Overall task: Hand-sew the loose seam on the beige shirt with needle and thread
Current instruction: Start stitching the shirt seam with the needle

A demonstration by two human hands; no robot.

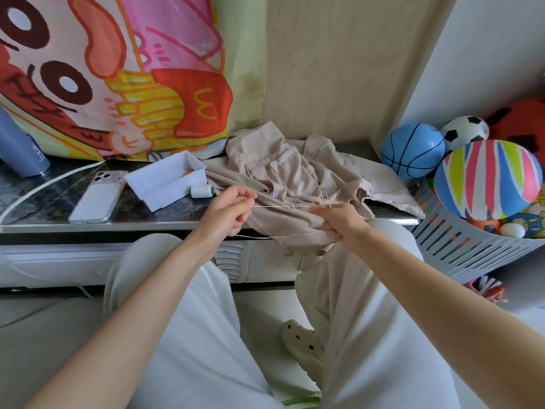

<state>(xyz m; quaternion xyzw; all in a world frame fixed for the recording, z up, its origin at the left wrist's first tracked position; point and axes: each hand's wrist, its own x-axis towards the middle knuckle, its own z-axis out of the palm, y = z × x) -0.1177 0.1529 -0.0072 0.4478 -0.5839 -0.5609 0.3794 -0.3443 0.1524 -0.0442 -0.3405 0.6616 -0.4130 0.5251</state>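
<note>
The beige shirt (295, 175) lies crumpled on the dark marble ledge (44, 202), its lower hem hanging over the front edge. A pale thread (280, 206) is stretched taut between my two hands in front of the shirt. My left hand (228, 209) pinches one end with thumb and fingers. My right hand (339, 221) pinches the other end and also holds a second strand that runs back to the left; a thin needle (326, 199) seems to stick up above its fingers. A white thread spool (202, 191) lies on the ledge just left of my left hand.
A white open box (165, 180) and a phone (98, 196) lying face down sit left of the spool, with a blue bottle (20, 149) and a white cable further left. A basket (477, 249) of balls stands at right. My knees are under the ledge.
</note>
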